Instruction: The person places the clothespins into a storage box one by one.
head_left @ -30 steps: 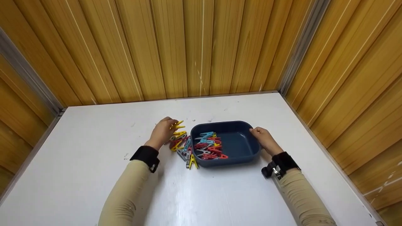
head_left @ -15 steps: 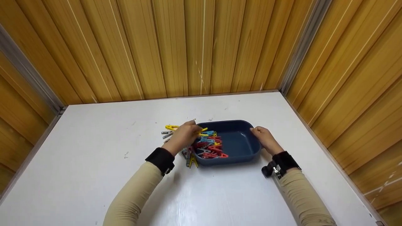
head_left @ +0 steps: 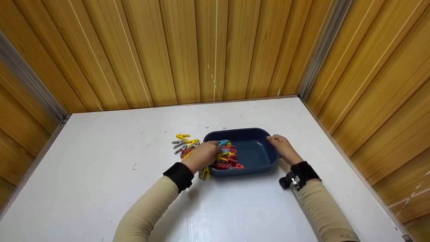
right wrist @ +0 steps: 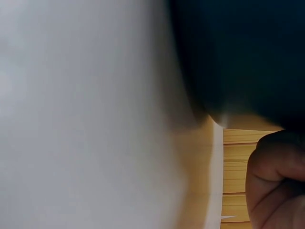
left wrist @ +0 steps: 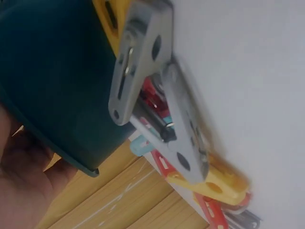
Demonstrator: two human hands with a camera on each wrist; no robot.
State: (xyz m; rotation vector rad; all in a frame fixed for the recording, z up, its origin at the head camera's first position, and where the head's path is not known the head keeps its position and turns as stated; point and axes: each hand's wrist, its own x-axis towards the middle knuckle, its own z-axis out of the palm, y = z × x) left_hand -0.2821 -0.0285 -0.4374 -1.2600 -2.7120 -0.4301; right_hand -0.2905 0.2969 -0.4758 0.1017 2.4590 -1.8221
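Observation:
A dark blue plastic bin [head_left: 253,156] stands on the table, with red, blue, grey and yellow clothespins [head_left: 230,158] in its left half. My left hand [head_left: 204,155] reaches over the bin's left rim and pinches a yellow clothespin [head_left: 222,157] low among the others; its fingertips are partly hidden. In the left wrist view, the fingers of this hand [left wrist: 28,176] curl over the rim of the bin [left wrist: 57,81]. My right hand [head_left: 282,148] grips the bin's right rim, thumb on top. The right wrist view shows its curled fingers [right wrist: 279,167] beside the bin wall [right wrist: 238,57].
Loose clothespins [head_left: 183,143] in yellow, grey and red lie heaped against the bin's left outer side. Grey clothespins [left wrist: 143,62] show up close in the left wrist view. The white table [head_left: 100,174] meets wood-patterned walls [head_left: 208,50] at the back and right.
My left hand has carried the yellow clothespin rightward from the heap, over the left rim, and down into the bin. My right hand has stayed on the right rim.

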